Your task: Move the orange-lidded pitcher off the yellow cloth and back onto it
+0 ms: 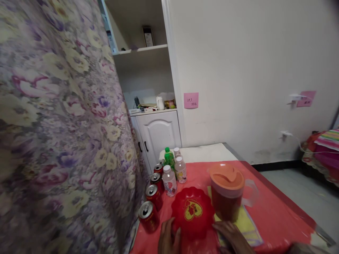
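A shiny red plate (194,227), its rim scalloped like petals, lies on the smooth red tablecloth (278,208), beside a rounded translucent pitcher (227,204). The left hand (168,239) and the right hand (233,236), fingers bent, are at its opposite sides; whether they grip, I cannot tell.

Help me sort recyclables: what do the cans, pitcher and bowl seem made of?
Cans: metal, likely aluminium; shiny, silvery tops. Pitcher: probably plastic; its cloudy handle is see-through. Bowl: seemingly glossy plastic with a scalloped rim; enamelled metal is possible.
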`<control>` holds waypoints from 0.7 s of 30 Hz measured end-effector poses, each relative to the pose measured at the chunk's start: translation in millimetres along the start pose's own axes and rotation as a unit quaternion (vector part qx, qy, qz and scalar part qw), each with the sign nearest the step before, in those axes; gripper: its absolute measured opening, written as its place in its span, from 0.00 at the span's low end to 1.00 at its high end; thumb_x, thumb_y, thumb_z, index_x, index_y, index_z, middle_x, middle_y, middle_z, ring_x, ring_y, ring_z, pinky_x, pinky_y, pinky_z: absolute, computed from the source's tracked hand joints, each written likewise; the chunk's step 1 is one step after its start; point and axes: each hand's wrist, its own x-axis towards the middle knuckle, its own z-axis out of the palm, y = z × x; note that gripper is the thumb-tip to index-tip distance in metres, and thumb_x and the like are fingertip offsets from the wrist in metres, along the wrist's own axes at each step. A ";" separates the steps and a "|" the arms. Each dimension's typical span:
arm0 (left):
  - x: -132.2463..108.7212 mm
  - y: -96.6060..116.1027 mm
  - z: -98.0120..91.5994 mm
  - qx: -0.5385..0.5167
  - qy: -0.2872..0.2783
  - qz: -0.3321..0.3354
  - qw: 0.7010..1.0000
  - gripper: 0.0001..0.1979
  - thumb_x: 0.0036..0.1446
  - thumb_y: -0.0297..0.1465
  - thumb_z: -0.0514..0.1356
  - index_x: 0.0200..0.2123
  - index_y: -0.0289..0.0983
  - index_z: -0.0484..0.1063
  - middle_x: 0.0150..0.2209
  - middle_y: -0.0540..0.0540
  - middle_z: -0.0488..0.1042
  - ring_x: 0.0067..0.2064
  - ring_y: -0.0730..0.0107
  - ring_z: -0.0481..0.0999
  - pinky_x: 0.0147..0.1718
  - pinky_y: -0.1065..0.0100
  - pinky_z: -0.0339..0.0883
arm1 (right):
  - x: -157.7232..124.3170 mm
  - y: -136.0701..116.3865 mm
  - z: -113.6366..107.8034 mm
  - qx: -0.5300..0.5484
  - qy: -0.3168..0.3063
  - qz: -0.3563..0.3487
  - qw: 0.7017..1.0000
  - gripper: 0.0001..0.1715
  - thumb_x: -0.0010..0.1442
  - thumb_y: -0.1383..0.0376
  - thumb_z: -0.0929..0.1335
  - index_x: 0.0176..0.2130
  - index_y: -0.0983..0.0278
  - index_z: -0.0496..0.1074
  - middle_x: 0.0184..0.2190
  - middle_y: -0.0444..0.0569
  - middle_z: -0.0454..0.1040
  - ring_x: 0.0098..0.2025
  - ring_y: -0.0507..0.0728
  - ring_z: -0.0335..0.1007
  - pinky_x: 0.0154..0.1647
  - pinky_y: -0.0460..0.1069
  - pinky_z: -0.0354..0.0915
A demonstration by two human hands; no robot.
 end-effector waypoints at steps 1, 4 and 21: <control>0.6 0.4 -2.4 0.002 -0.012 0.000 1.000 0.22 0.60 0.43 0.58 0.50 0.34 0.77 0.49 0.34 0.81 0.50 0.53 0.83 0.51 0.54 0.78 | -0.6 0.1 -0.1 0.003 -0.001 0.001 1.000 0.32 0.57 0.66 0.71 0.61 0.55 0.73 0.58 0.53 0.79 0.59 0.67 0.75 0.60 0.57 0.70; 0.0 2.1 -5.7 -0.003 -0.022 -0.015 1.000 0.26 0.61 0.43 0.57 0.54 0.30 0.75 0.51 0.32 0.80 0.52 0.52 0.82 0.52 0.53 0.77 | -2.8 0.8 0.5 0.009 0.003 -0.001 1.000 0.30 0.59 0.63 0.70 0.61 0.55 0.73 0.58 0.53 0.79 0.59 0.66 0.75 0.60 0.58 0.70; -16.0 27.2 -21.7 -0.015 -0.030 -0.077 0.996 0.31 0.58 0.47 0.55 0.58 0.32 0.72 0.41 0.39 0.84 0.41 0.56 0.84 0.46 0.58 0.78 | -19.4 2.7 -2.1 0.022 0.015 0.007 1.000 0.23 0.64 0.60 0.68 0.58 0.60 0.75 0.55 0.57 0.80 0.58 0.65 0.76 0.63 0.60 0.69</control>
